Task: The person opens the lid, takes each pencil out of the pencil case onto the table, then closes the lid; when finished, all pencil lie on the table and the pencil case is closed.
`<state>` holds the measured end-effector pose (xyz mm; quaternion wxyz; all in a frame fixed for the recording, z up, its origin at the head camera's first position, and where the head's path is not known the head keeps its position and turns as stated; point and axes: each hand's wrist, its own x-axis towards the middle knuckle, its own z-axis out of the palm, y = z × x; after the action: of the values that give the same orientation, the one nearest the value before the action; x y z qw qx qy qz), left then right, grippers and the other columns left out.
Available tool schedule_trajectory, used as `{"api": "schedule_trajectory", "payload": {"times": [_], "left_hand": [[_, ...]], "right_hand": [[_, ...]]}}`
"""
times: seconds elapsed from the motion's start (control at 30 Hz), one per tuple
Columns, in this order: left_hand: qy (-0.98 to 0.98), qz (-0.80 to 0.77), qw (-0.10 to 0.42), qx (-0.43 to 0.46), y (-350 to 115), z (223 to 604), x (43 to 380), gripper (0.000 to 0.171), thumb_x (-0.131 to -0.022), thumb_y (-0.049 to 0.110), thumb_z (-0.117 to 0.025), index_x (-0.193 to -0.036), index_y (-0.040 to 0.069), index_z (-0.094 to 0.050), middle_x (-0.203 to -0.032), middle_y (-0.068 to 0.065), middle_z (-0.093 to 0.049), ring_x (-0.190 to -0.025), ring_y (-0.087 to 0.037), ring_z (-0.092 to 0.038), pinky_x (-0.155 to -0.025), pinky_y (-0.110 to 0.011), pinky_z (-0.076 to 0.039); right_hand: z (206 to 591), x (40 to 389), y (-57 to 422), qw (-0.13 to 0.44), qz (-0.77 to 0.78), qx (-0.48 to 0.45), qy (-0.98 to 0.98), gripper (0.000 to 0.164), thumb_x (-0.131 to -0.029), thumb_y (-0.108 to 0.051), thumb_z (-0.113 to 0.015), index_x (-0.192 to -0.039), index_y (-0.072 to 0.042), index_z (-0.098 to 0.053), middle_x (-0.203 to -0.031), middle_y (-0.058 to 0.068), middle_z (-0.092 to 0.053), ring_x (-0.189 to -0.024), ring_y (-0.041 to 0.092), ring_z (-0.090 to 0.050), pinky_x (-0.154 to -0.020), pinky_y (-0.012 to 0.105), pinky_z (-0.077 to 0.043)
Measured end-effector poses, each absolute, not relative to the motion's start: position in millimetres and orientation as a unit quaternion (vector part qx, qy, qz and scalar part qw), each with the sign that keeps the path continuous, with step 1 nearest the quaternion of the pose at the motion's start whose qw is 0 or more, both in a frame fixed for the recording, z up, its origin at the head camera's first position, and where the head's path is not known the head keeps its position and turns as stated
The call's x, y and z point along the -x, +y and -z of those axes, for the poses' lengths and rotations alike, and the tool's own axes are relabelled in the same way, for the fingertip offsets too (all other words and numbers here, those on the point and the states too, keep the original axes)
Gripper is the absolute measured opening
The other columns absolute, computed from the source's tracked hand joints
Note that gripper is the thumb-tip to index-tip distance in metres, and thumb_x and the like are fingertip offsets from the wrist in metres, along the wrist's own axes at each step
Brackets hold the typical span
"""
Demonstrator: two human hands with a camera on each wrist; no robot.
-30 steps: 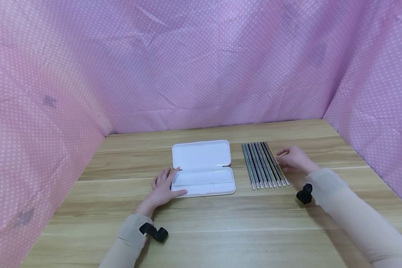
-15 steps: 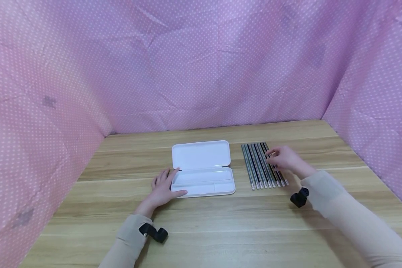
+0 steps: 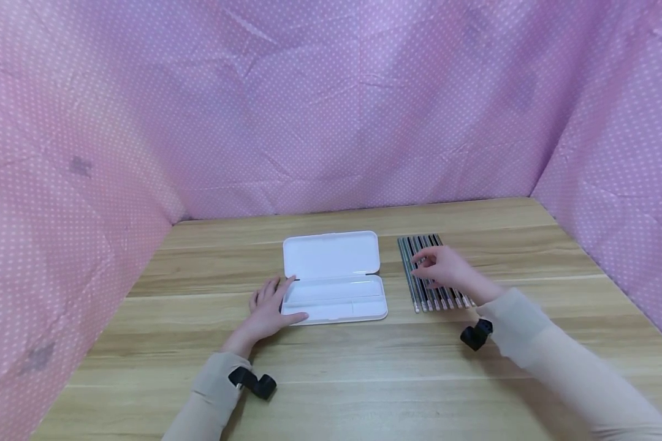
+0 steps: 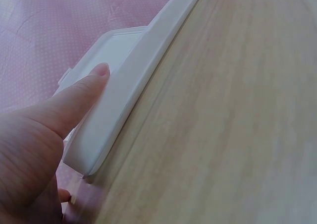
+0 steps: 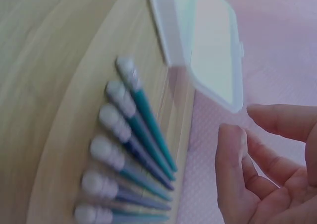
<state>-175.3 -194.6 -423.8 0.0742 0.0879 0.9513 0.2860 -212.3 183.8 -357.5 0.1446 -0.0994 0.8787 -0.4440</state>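
A white pencil case (image 3: 331, 311) lies with its lid raised and its divided tray bare inside. At its left end rests my left hand (image 3: 266, 313), fingers spread and the thumb (image 4: 81, 97) laid straight against the front wall in the left wrist view. To the right of the case, a row of several teal and dark pencils (image 3: 407, 269) lies side by side, white eraser ends toward me. My right hand (image 3: 440, 267) hovers over the row and hides part of it. In the right wrist view, its thumb and fingertips are apart with nothing between them.
The wood-grain table (image 3: 331, 380) runs beneath everything. Pink dotted cloth (image 3: 320, 122) hangs behind and along both sides. Each wrist carries a black camera mount; the left camera mount (image 3: 254, 383) sits just above the tabletop.
My right hand has travelled left, from beside the right end of the pencil row to above its middle. The left hand and the pencil case have stayed put.
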Motion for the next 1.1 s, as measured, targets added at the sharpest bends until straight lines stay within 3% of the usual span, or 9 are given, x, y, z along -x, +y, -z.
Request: {"api": "schedule_trajectory", "payload": {"times": [0.33,0.53,0.87,1.1], "left_hand": [[0.948,-0.296,0.082,-0.081,-194,422,175,0.090,-0.078,0.050,-0.072,-0.150,0.020,-0.026,-0.154,-0.027,-0.011,-0.141,-0.046,-0.002,-0.108,-0.062,0.003],[0.949,-0.294,0.081,-0.082,-195,423,175,0.090,-0.078,0.050,-0.072,-0.150,0.020,-0.026,-0.154,-0.026,-0.011,-0.141,-0.046,-0.002,-0.107,-0.062,0.003],[0.948,-0.296,0.082,-0.083,-194,421,174,0.089,-0.079,0.050,-0.072,-0.150,0.020,-0.026,-0.154,-0.026,-0.011,-0.141,-0.046,-0.002,-0.107,-0.062,0.003],[0.949,-0.293,0.082,-0.083,-194,422,174,0.089,-0.079,0.050,-0.071,-0.150,0.019,-0.026,-0.154,-0.026,-0.011,-0.141,-0.046,-0.002,-0.107,-0.062,0.003]], "right_hand": [[365,205,155,0.144,0.438,0.141,0.876,0.036,-0.087,-0.004,-0.063,-0.120,0.008,-0.057,-0.087,0.010,-0.058,-0.073,0.021,-0.059,-0.065,0.035,-0.055],[369,206,135,0.136,0.413,0.180,0.883,0.035,-0.085,-0.009,-0.066,-0.118,0.002,-0.061,-0.090,0.009,-0.064,-0.077,0.017,-0.057,-0.064,0.029,-0.050],[370,204,100,0.129,0.386,0.250,0.879,0.031,-0.086,-0.010,-0.067,-0.116,0.000,-0.061,-0.095,0.010,-0.064,-0.091,0.020,-0.059,-0.082,0.035,-0.050],[370,205,83,0.151,0.361,0.253,0.885,0.037,-0.086,-0.014,-0.067,-0.121,-0.004,-0.060,-0.114,0.013,-0.064,-0.110,0.029,-0.057,-0.094,0.044,-0.046]]}}
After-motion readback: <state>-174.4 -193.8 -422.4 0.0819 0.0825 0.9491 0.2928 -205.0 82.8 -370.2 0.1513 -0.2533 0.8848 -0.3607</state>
